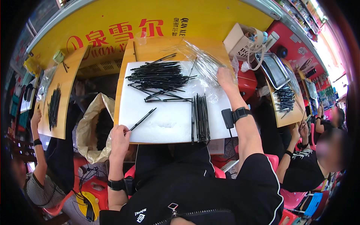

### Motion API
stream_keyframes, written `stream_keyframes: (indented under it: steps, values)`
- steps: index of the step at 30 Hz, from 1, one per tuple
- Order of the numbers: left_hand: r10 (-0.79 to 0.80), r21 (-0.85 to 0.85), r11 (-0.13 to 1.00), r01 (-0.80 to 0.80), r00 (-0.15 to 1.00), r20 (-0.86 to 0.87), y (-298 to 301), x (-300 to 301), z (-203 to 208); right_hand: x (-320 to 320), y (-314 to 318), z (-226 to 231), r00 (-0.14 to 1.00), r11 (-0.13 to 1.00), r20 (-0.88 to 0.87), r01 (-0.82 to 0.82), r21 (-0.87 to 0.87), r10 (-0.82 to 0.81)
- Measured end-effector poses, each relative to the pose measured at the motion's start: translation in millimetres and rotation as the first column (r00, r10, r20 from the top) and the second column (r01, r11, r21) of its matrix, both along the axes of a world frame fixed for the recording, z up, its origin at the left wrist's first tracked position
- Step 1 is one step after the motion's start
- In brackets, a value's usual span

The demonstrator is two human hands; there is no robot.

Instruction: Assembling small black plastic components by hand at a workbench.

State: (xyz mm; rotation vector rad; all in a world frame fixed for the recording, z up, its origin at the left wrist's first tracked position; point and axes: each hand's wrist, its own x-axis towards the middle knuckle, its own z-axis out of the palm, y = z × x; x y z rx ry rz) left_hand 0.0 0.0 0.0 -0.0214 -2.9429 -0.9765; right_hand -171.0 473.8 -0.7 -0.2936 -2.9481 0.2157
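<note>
My left hand is closed at the near left edge of the white foam sheet. It pinches the lower end of a slim black pen-like stick, which points up and to the right over the foam. My right hand reaches to the far right, its fingers closed on the clear plastic sleeves heaped there. A loose pile of black sticks lies across the far part of the foam. Nearer me, a row of black sticks lies side by side, ends toward me.
A wooden table carries the foam. Left of it stands an open tan sack. A carton sits on a red stool at the right. People work at side tables with black sticks on the left and more on the right.
</note>
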Motion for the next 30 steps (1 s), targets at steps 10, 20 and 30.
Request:
stream_keyframes:
  steps: [10, 20, 30]
  values:
    - [-0.145, -0.143, 0.976, 0.164, 0.981, 0.132, 4, 14, 18, 17, 17, 13, 1.000, 1.000, 0.003, -0.010, 0.012, 0.010]
    - [-0.433, 0.816, 0.461, -0.350, 0.714, 0.551, 5, 44, -1, 106, 6, 37, 0.945, 0.345, 0.315, 0.268, -0.899, 0.085]
    - [-0.609, 0.834, 0.302, -0.463, 0.579, 0.542, 32, 61, -3, 115, -3, 17, 0.991, -0.070, 0.103, 0.109, -0.992, 0.086]
